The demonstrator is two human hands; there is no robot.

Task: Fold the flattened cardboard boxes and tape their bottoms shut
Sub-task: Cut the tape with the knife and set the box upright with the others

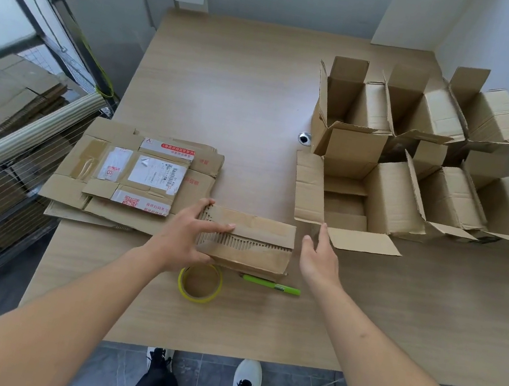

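A small brown cardboard box lies on the table in front of me, its torn flaps closed on top. My left hand grips its left end, thumb below and fingers over the top. Just right of the box, my right hand hovers with straight fingers and holds nothing. A roll of yellow tape lies flat on the table just below the box. A stack of flattened cardboard boxes with labels and red print lies to the left.
Several folded, open-topped boxes stand at the table's right side. A green pen lies beside the tape. A cable hole sits mid-table. A wire cart with more flattened cardboard stands left of the wooden table.
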